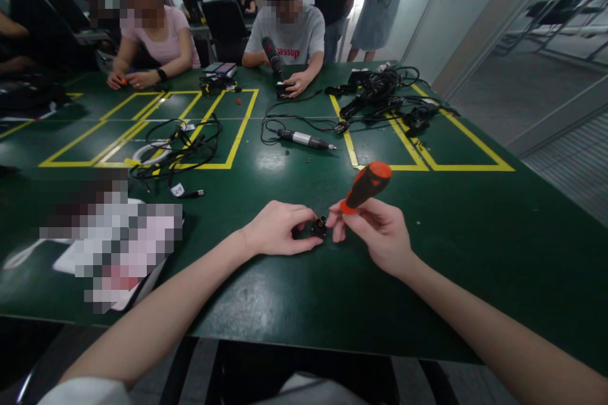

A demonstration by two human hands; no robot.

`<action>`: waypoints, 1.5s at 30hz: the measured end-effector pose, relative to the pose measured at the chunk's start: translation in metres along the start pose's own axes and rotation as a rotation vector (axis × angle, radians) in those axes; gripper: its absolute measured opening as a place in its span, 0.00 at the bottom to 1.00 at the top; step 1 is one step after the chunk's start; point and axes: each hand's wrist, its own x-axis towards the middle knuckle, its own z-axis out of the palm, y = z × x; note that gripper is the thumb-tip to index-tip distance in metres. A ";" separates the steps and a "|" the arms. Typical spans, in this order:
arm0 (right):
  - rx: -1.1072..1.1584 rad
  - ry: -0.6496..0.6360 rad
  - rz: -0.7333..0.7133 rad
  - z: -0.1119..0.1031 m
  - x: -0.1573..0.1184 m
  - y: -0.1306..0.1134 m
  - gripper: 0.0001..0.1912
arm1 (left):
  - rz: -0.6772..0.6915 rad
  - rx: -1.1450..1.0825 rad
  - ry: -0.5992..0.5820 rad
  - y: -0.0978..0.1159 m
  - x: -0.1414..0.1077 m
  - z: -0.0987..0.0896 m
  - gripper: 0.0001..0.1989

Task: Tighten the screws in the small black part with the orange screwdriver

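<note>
Screwdriver (pixel 368 186), orange-and-black (tilted), gripped by right fingers (pixel 360 226); left fingers (pixel 308 245) hold small black part (pixel 318 228).

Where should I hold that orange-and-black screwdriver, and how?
By its thick handle, I think, coming from the right and pinching near the lower end, as the right hand does: it's tilted, top leaning right, away from the small black part.

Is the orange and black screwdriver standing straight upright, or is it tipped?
Tipped: the right hand holds the screwdriver at a slant, its orange end raised and leaning to the right.
</note>
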 end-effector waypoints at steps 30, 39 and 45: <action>-0.075 0.051 0.011 0.002 0.002 -0.003 0.13 | -0.024 -0.005 -0.014 0.003 0.002 0.000 0.14; 0.004 0.022 0.013 0.004 0.000 0.000 0.13 | -0.038 -0.033 -0.009 0.003 0.002 0.000 0.13; -0.001 0.057 0.050 0.006 0.001 -0.002 0.17 | -0.050 -0.046 -0.014 0.003 0.003 0.001 0.13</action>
